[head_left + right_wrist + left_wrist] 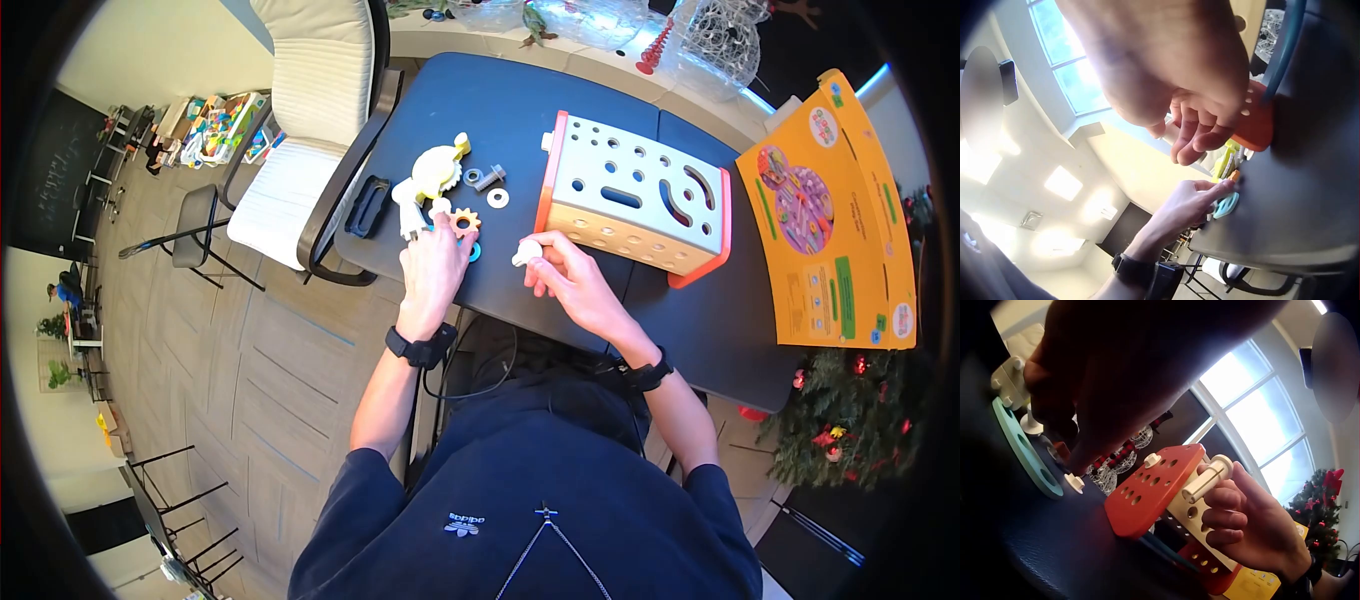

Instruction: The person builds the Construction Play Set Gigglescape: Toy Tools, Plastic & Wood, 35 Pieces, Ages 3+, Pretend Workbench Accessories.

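My right hand point(570, 280), in front of the toy box, pinches a cream peg point(1209, 478) with a round head and a slotted end. My left hand point(432, 270) reaches down among loose toy parts at the table's near left, fingers extended by an orange-tan gear point(464, 222). A teal strip with holes point(1025, 450) lies beside it, and a small white piece point(1074, 482) sits right by a fingertip in the left wrist view. Beyond the fingers lies a pale yellow toothed part point(437, 172). The wooden toy box point(640, 180) has red ends and many holes.
A grey bolt point(491, 178) and a white ring point(497, 198) lie behind the gear. A dark tray point(368, 207) is at the table's left edge, near a white chair point(290, 190). An orange cardboard package point(835, 220) stands at the right, above a decorated tree point(840, 420).
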Demonstrator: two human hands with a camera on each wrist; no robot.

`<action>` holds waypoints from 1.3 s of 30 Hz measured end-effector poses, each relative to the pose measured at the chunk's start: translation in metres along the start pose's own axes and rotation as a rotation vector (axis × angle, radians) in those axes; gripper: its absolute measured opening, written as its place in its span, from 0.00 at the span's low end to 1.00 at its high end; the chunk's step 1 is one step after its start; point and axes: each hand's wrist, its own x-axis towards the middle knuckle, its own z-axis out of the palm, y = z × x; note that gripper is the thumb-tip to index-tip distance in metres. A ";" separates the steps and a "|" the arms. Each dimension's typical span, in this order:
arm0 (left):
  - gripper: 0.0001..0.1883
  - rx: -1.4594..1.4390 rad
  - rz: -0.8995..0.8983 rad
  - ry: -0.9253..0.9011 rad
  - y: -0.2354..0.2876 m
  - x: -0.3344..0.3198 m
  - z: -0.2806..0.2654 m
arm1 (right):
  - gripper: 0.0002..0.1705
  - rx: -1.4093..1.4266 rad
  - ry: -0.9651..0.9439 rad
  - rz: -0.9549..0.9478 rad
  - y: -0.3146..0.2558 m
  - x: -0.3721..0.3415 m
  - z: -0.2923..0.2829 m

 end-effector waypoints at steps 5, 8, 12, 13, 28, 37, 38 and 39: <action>0.28 -0.079 0.138 0.059 0.026 -0.024 -0.026 | 0.13 0.008 0.010 -0.005 -0.013 -0.025 -0.026; 0.28 -0.144 0.196 0.001 0.042 -0.052 -0.035 | 0.14 0.008 0.056 -0.024 -0.031 -0.046 -0.039; 0.29 -0.252 0.414 0.140 0.066 -0.079 -0.036 | 0.16 -0.047 0.142 -0.140 -0.027 -0.066 -0.045; 0.29 -0.286 0.454 0.126 0.074 -0.082 -0.041 | 0.16 -0.071 0.143 -0.169 -0.025 -0.073 -0.046; 0.33 -0.232 0.876 0.114 0.108 -0.052 -0.042 | 0.19 0.016 0.353 -0.124 0.009 -0.074 -0.039; 0.44 -0.190 0.909 0.144 0.105 -0.001 -0.050 | 0.16 -0.322 0.423 -0.291 0.017 -0.066 -0.039; 0.45 -0.187 0.913 0.124 0.107 0.003 -0.053 | 0.16 -0.318 0.423 -0.287 0.016 -0.066 -0.040; 0.45 -0.183 0.919 0.104 0.109 0.007 -0.055 | 0.16 -0.316 0.422 -0.283 0.015 -0.065 -0.040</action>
